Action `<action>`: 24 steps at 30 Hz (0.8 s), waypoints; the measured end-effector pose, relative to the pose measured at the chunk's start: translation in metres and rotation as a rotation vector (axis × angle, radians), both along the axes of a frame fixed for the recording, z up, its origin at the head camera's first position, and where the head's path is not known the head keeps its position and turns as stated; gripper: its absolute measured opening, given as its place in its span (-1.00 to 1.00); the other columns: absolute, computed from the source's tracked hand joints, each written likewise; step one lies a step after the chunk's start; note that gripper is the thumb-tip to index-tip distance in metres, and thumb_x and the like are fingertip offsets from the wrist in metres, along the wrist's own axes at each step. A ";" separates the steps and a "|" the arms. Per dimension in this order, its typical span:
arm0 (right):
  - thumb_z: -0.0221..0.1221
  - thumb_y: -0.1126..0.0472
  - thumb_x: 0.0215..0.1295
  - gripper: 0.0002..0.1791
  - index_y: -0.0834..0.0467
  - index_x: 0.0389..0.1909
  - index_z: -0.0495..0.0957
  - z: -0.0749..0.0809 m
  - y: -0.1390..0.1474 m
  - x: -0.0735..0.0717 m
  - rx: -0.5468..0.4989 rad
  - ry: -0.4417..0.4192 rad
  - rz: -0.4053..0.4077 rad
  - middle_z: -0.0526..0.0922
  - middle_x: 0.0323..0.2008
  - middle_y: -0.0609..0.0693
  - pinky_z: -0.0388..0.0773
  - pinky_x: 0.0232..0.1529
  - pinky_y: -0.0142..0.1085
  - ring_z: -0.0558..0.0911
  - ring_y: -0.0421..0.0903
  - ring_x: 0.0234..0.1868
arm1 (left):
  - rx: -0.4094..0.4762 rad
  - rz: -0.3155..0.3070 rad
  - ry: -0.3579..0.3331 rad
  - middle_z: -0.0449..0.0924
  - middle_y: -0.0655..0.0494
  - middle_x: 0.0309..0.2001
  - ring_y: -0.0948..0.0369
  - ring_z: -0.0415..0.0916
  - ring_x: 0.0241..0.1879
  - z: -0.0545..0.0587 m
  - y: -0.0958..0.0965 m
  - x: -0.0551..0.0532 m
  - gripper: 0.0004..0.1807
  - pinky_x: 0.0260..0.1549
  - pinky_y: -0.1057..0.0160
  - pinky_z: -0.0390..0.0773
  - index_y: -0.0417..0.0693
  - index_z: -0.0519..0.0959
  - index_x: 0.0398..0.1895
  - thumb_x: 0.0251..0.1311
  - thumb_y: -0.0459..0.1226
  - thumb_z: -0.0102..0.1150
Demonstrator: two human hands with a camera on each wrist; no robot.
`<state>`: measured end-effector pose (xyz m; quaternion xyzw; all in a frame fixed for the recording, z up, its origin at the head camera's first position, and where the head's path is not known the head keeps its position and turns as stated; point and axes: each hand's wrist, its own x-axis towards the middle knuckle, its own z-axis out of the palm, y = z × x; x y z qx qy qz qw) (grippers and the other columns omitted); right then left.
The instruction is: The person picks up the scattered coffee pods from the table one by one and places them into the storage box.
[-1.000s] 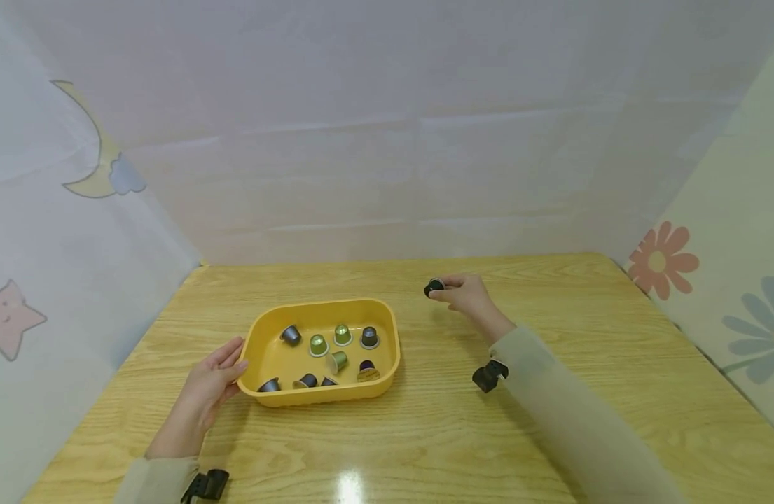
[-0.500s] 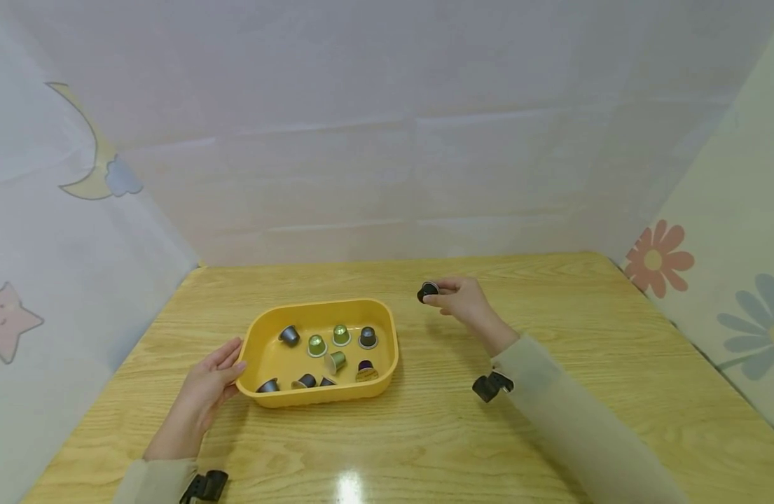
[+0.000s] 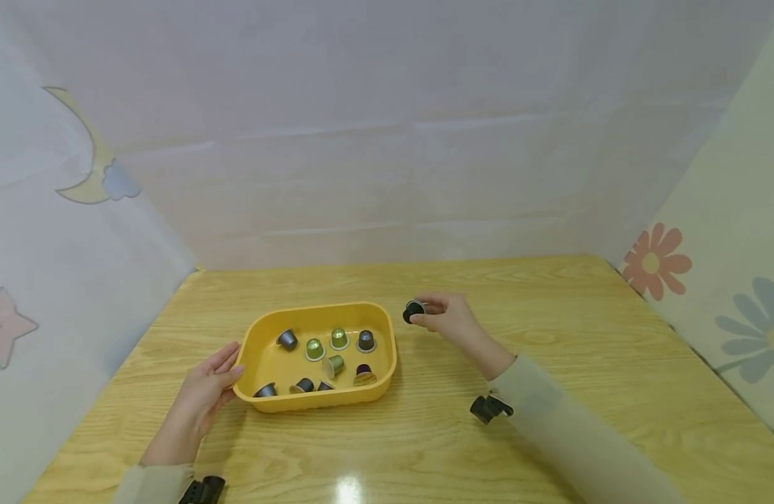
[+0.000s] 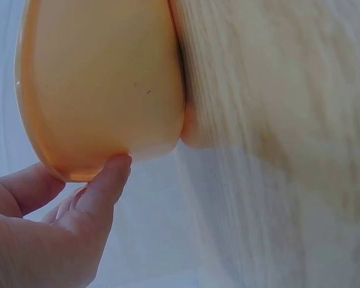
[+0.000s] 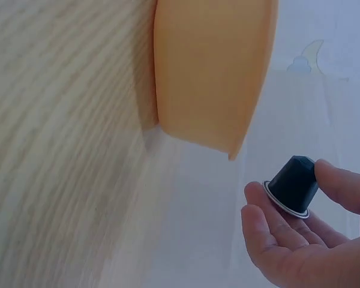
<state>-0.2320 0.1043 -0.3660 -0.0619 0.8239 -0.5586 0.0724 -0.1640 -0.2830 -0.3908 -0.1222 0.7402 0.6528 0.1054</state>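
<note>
A yellow plastic tray (image 3: 317, 402) stands on the wooden table, left of the middle in the head view. At its left end, my left hand (image 3: 200, 392) grips the rim, thumb on one side and fingers on the other. Between thumb and fingers of my right hand (image 3: 452, 323) is a black coffee capsule (image 5: 293, 185) with a silver rim, held above the table just off the tray's right end. Inside the tray lie several coffee capsules: green ones such as this green capsule (image 3: 314, 349), dark grey ones such as this grey capsule (image 3: 365, 341), and a purple capsule (image 3: 364, 371) tipped over.
The wooden table (image 3: 437, 448) runs back to a pale cloth backdrop (image 3: 387, 175). Cloth walls with printed flowers and a moon stand at both sides. A black wrist mount (image 3: 490, 408) sits on the right sleeve, another (image 3: 202, 490) on the left.
My right hand has moved left and toward me with the black capsule, closer to the tray's right end. The left hand keeps its hold, and the tray stays in place.
</note>
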 end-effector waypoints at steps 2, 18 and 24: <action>0.24 0.31 0.39 -0.49 0.35 0.33 0.45 -0.001 -0.005 0.003 0.007 0.009 0.027 0.56 0.21 0.34 0.59 0.11 -0.02 0.54 0.23 0.24 | -0.006 0.002 -0.003 -0.18 -0.10 0.60 0.16 0.15 0.44 0.000 -0.001 0.001 -0.29 -0.10 0.50 0.55 -0.14 -0.19 0.63 0.56 -0.36 -0.15; 0.30 0.38 0.31 -0.53 0.42 0.22 0.53 -0.001 -0.035 0.018 0.069 0.112 0.162 0.68 0.03 0.26 0.64 0.03 -0.17 0.65 0.12 0.06 | -0.021 0.007 -0.003 -0.14 -0.09 0.59 0.14 0.17 0.43 0.001 0.002 0.000 -0.30 -0.12 0.48 0.56 -0.14 -0.16 0.62 0.56 -0.36 -0.14; 0.31 0.38 0.29 -0.55 0.43 0.19 0.55 -0.004 -0.040 0.019 0.134 0.184 0.185 0.71 -0.04 0.23 0.64 -0.02 -0.18 0.64 0.13 0.03 | -0.040 0.012 -0.004 -0.16 -0.09 0.60 0.00 0.02 0.49 0.003 0.004 0.001 -0.31 -0.14 0.51 0.55 -0.13 -0.18 0.63 0.57 -0.35 -0.17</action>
